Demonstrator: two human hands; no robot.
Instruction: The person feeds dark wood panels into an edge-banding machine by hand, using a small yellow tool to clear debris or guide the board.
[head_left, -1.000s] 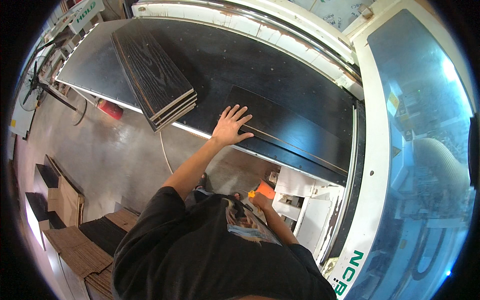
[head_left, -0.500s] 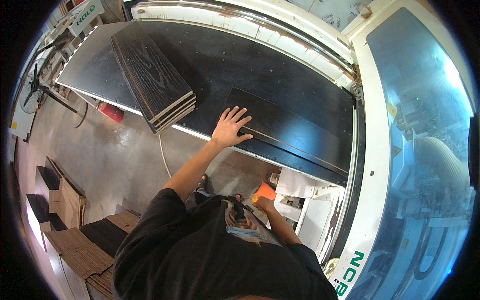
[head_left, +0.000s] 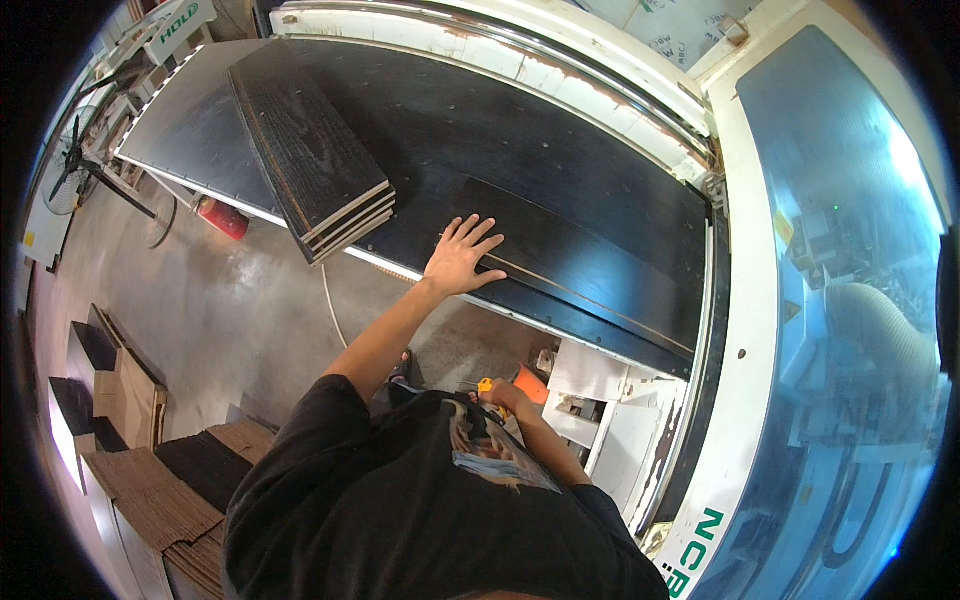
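My left hand (head_left: 464, 258) lies spread, palm down, on the near left end of a dark board (head_left: 590, 265). That board lies flat on the black machine bed (head_left: 450, 110), its pale edge facing me. Low in front of my body, my right hand (head_left: 508, 397) is closed around a yellow tool with a thin rod (head_left: 486, 385). The rod points left; the grip is mostly hidden by my fingers. To the left of my left hand, a stack of several dark wood-grain boards (head_left: 310, 150) sits at an angle, overhanging the bed's near edge.
An orange container (head_left: 530, 383) stands beside my right hand, near the white machine frame (head_left: 590, 370). On the right is a large blue transparent cover (head_left: 850, 300). Cardboard-covered stacks (head_left: 150, 490) stand lower left. A fan (head_left: 75, 165) and red cylinder (head_left: 222, 218) are beyond.
My right hand has moved left, away from the orange container, with the yellow tool, whose thin rod now shows. My left hand stays on the board.
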